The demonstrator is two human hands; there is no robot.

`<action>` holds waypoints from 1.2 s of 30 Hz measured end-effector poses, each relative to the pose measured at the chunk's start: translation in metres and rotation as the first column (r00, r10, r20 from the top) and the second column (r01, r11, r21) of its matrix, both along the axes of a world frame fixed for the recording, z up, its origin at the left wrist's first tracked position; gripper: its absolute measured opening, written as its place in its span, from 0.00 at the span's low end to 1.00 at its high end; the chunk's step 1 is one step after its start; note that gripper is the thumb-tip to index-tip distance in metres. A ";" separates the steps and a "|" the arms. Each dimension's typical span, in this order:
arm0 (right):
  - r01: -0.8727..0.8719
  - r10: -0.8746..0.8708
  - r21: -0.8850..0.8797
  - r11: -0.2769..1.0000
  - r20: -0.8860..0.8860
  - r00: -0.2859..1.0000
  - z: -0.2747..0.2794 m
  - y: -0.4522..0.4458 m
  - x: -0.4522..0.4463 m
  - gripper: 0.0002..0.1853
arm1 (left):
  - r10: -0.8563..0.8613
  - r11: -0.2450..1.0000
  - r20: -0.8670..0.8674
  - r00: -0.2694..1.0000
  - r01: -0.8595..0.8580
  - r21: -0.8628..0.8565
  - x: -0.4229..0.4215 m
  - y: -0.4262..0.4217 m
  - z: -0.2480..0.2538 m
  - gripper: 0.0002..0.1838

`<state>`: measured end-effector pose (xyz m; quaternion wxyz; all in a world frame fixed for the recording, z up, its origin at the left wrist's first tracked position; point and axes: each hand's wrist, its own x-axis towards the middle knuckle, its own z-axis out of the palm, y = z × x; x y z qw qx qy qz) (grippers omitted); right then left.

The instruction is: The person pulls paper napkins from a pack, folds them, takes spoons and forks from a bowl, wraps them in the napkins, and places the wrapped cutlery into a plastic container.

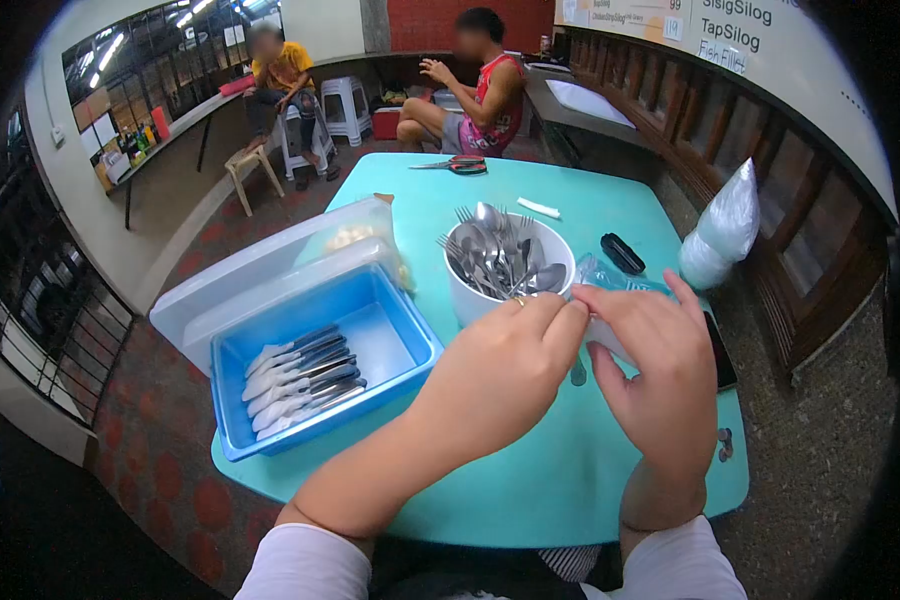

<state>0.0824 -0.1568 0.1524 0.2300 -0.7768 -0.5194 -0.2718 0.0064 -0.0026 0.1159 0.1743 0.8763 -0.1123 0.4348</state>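
Observation:
My left hand (518, 352) and my right hand (660, 365) meet in front of the white bucket (475, 303), fingertips pinched together. A small white wrapper (610, 341) shows between the thumb and fingers of my right hand. A metal utensil end (578, 373) pokes out below them; the rest is hidden. Several forks and spoons (500, 250) stand in the bucket. Left of my hands, a blue tray (395, 345) holds several utensil sets (305, 380) with white-wrapped ends, lying in a row.
A translucent lid (210, 290) leans behind the tray. Red-handled scissors (465, 166), a black object (622, 254), clear plastic (600, 272), a plastic-wrapped roll (720, 235), a phone (718, 352) and coins (724, 445) lie around the turquoise table (570, 490). Two people sit beyond.

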 end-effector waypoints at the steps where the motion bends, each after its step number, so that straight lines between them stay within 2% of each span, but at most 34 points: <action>1: 0.009 -0.009 -0.007 1.000 0.002 1.000 0.000 0.000 0.002 0.22 | 0.004 1.000 0.004 1.000 -0.004 -0.009 0.001 0.001 0.000 0.15; 10: 0.080 -0.093 0.116 0.990 0.110 0.990 0.009 -0.019 0.029 0.16 | 0.052 0.998 0.112 0.992 -0.048 -0.033 -0.004 0.009 0.011 0.13; 16: 0.140 -0.160 0.199 0.970 0.087 0.983 0.013 -0.032 0.047 0.16 | 0.064 0.997 0.128 0.990 -0.059 -0.042 -0.001 0.015 0.012 0.12; 19: 0.228 -0.214 0.259 0.939 -0.082 0.974 0.013 -0.043 0.060 0.16 | 0.078 0.996 0.120 0.990 -0.073 -0.042 -0.001 0.018 0.012 0.11; 22: 0.262 -0.321 0.303 0.916 0.164 0.933 0.018 -0.046 0.050 0.15 | 0.079 0.996 0.103 0.992 -0.074 -0.046 0.000 0.017 0.010 0.11; 25: 0.063 -0.108 0.263 0.963 0.158 0.981 0.019 -0.038 0.018 0.18 | 0.071 0.997 0.089 0.993 -0.068 -0.039 0.003 0.016 0.007 0.10; 28: -0.023 0.012 0.072 0.997 0.159 0.987 0.017 -0.012 -0.011 0.24 | 0.034 0.999 0.005 0.999 -0.034 -0.017 0.002 0.013 0.006 0.13; 31: -0.091 0.093 -0.044 0.995 0.049 0.994 0.003 0.005 -0.006 0.30 | 0.018 1.000 -0.075 0.997 -0.019 -0.007 -0.001 0.008 0.006 0.15; 36: -0.071 0.070 0.024 0.997 0.070 0.995 -0.006 0.016 0.006 0.32 | 0.002 1.000 -0.097 0.995 -0.002 -0.001 0.000 0.006 0.003 0.16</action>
